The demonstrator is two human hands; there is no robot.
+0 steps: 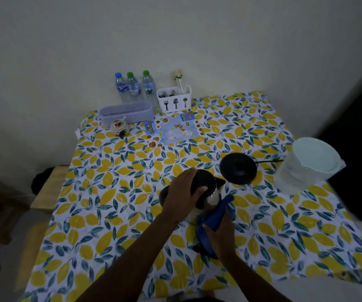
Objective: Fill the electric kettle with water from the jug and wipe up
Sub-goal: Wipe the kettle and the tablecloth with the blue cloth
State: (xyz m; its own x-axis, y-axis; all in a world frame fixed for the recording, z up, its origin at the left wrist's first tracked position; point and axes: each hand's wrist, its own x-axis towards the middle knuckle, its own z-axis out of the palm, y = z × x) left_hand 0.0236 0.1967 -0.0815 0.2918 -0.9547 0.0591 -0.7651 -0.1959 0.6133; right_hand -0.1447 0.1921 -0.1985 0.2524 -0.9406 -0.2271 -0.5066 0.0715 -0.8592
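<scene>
The steel electric kettle (211,194) with a black lid stands on the lemon-print tablecloth, off its base. My left hand (183,191) presses down on the kettle's lid and grips its top. My right hand (220,232) holds a blue cloth (216,216) against the kettle's near right side. The round black kettle base (238,168) lies just behind and to the right, its cord running right. The pale translucent jug (308,166) with a light lid stands at the table's right edge.
Along the far edge stand three water bottles (134,87), a white cutlery holder (174,98), a lilac box (126,113), a small jar (120,127) and a printed leaflet (173,129). A wooden bench (49,188) sits left of the table.
</scene>
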